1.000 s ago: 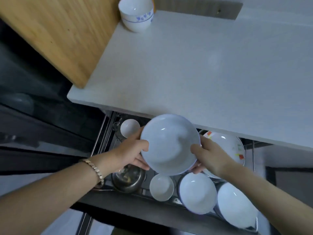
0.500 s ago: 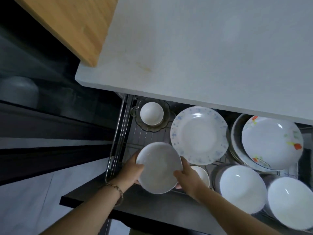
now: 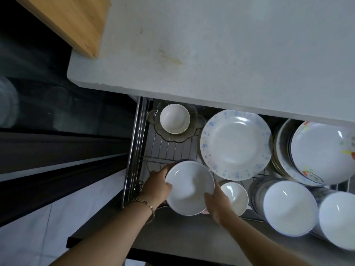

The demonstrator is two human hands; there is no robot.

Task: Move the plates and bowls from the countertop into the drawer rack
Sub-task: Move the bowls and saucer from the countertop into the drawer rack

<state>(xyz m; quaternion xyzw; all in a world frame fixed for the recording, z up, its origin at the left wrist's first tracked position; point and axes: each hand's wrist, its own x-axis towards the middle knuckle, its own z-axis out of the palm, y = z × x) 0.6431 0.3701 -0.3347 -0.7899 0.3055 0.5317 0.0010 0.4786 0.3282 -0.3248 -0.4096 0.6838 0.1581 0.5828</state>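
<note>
A plain white bowl (image 3: 189, 188) sits low in the front left corner of the wire drawer rack (image 3: 134, 150). My left hand (image 3: 157, 187) grips its left rim and my right hand (image 3: 218, 204) grips its right rim. What lies under the bowl is hidden. Beside it stands a small white bowl (image 3: 234, 197). The white countertop (image 3: 221, 50) above the open drawer shows no dishes in this view.
The rack also holds a blue-flecked plate (image 3: 235, 144), a flowered plate stack (image 3: 322, 152), two stacks of white bowls (image 3: 289, 207), and a small bowl (image 3: 174, 118) on a glass dish. A wooden board (image 3: 71, 22) lies at the counter's left end.
Both hands have carried the white bowl from counter-edge height down into the rack's front left corner. The view has tilted down, so the blue-patterned bowl on the counter is out of frame.
</note>
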